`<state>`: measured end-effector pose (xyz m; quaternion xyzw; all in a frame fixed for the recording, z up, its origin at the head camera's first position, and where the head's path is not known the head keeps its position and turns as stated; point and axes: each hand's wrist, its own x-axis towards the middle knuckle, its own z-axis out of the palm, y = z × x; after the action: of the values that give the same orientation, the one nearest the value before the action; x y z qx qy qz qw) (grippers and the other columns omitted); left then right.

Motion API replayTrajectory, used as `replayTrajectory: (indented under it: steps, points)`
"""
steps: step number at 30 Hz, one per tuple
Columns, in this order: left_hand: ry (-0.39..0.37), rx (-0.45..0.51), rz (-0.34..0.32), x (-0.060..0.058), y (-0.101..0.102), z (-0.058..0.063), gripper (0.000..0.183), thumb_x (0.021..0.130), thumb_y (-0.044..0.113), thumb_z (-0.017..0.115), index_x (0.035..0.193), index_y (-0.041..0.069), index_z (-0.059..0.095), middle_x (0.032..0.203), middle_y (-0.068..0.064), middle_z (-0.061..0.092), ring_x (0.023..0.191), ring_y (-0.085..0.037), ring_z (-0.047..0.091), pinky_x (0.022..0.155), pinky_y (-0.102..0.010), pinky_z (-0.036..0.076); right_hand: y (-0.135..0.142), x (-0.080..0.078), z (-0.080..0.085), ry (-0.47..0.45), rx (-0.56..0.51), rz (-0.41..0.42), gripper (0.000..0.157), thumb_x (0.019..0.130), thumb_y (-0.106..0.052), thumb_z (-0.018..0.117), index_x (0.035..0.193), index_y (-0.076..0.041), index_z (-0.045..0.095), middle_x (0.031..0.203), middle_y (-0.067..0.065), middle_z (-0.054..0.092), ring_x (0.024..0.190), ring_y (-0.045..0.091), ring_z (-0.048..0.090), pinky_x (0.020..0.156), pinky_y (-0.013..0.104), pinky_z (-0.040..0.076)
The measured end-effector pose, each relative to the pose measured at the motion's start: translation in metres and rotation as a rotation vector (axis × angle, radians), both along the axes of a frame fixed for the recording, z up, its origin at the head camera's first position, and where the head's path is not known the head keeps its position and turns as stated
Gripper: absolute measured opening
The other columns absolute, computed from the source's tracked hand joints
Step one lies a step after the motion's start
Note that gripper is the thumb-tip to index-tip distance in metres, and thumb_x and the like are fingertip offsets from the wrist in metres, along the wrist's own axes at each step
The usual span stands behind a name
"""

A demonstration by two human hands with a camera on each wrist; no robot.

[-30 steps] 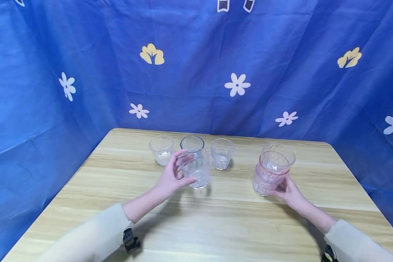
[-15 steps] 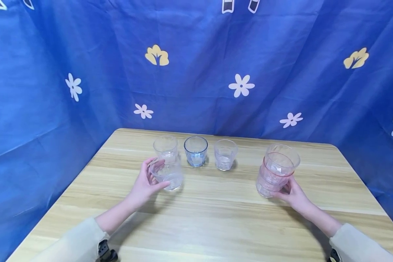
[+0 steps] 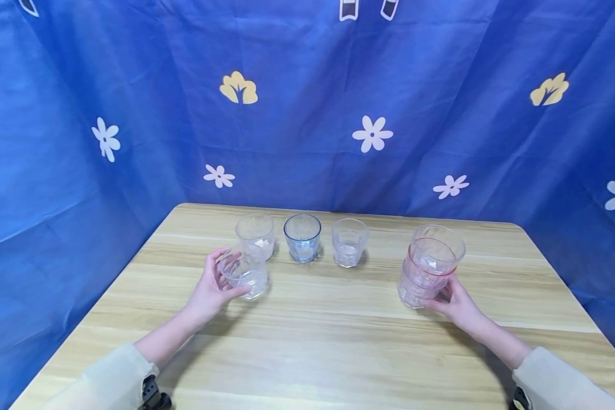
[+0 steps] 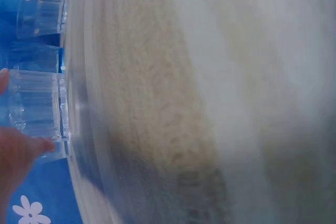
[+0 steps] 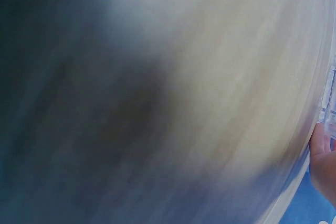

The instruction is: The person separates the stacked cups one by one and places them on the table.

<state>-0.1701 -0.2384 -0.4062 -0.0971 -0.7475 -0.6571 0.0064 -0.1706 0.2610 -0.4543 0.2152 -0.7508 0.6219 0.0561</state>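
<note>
My left hand [image 3: 212,289] grips a clear glass [image 3: 248,278] from its left side, thumb in front and fingers behind. That glass stands in front of another clear glass [image 3: 256,232] and overlaps it in the head view. In the left wrist view the held glass [image 4: 37,103] sits at the table's far edge line, thumb low on its side. My right hand [image 3: 455,304] holds the lower part of a stack of clear glasses [image 3: 425,273], one with a red rim. Only part of the right hand [image 5: 323,156] and a bit of glass show in the right wrist view.
A blue-tinted glass [image 3: 302,242] and a clear glass [image 3: 349,245] stand upright along the back of the wooden table [image 3: 318,347]. Behind the table hangs a blue curtain [image 3: 297,142] with flower prints.
My left hand has carried its glass leftward, from in front of the blue-tinted glass to in front of the leftmost one. The right hand has stayed at the stack.
</note>
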Motion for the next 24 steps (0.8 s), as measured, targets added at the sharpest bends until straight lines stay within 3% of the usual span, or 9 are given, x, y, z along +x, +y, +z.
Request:
replayTrajectory:
  steps: [5,10,14,17,21,24]
  points:
    - [-0.027,-0.013,0.004,-0.002,-0.002,-0.001,0.089,0.080,-0.016,0.066,0.143,-0.002,0.005,0.152,-0.026,0.023,0.141,-0.041,0.020,0.111,-0.052,0.022,0.000,0.000,0.000,-0.001,0.006,-0.010,0.077,0.074,0.022,0.066,0.135,-0.017,0.038,0.121,-0.024,0.054,0.109,-0.007,0.051,0.089,0.011,0.043]
    - [-0.026,-0.039,0.005,-0.005,-0.003,0.003,0.090,0.080,-0.015,0.066,0.144,-0.002,0.004,0.152,-0.027,0.023,0.139,-0.043,0.023,0.110,-0.050,0.025,-0.001,-0.001,0.001,-0.014,0.044,-0.050,0.072,0.074,0.019,0.068,0.135,0.009,0.031,0.122,-0.020,0.053,0.109,-0.009,0.049,0.090,0.011,0.041]
    - [-0.033,-0.080,0.018,-0.004,-0.004,0.005,0.092,0.080,-0.013,0.068,0.146,-0.001,0.005,0.151,-0.029,0.024,0.139,-0.045,0.022,0.111,-0.051,0.023,-0.001,-0.002,0.001,-0.033,0.076,-0.081,0.073,0.075,0.017,0.070,0.133,0.016,0.027,0.127,0.013,0.053,0.109,-0.012,0.047,0.090,0.010,0.040]
    - [-0.033,-0.137,0.044,-0.002,-0.004,0.005,0.097,0.079,-0.009,0.072,0.148,0.001,0.004,0.151,-0.030,0.022,0.140,-0.046,0.018,0.112,-0.055,0.018,-0.001,-0.002,0.001,-0.036,0.083,-0.077,0.074,0.074,0.017,0.070,0.133,0.017,0.026,0.128,0.039,0.044,0.108,-0.013,0.046,0.090,0.010,0.041]
    - [0.055,-0.186,0.095,-0.002,-0.002,0.008,0.102,0.077,-0.007,0.076,0.149,0.002,0.005,0.153,-0.029,0.019,0.142,-0.045,0.013,0.113,-0.060,0.013,0.000,-0.002,0.002,-0.026,0.076,-0.063,0.075,0.073,0.018,0.070,0.133,0.018,0.025,0.127,0.046,0.038,0.108,-0.013,0.046,0.090,0.010,0.041]
    - [0.202,-0.205,0.136,-0.005,0.003,0.016,0.101,0.075,-0.007,0.078,0.149,0.001,0.010,0.154,-0.025,0.020,0.143,-0.040,0.012,0.114,-0.056,0.009,0.000,-0.001,0.002,-0.028,0.075,-0.064,0.074,0.073,0.018,0.070,0.132,0.018,0.026,0.127,0.046,0.039,0.107,-0.013,0.047,0.090,0.010,0.041]
